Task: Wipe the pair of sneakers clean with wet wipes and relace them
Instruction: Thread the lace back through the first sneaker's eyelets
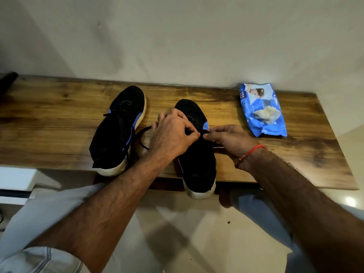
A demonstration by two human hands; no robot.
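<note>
Two black sneakers with blue accents and white soles stand on a wooden bench. The left sneaker lies a little tilted, its lace loose. The right sneaker points away from me, its heel over the bench's front edge. My left hand pinches a black lace above the right sneaker's tongue. My right hand, with a red thread on the wrist, pinches the same lace's other end, fingertips almost meeting. A loop of lace trails left between the shoes.
A blue pack of wet wipes lies at the bench's back right, a crumpled wipe on top. A pale wall stands right behind the bench. My knees in light trousers and a glossy tiled floor are below. A dark object sits at the far left edge.
</note>
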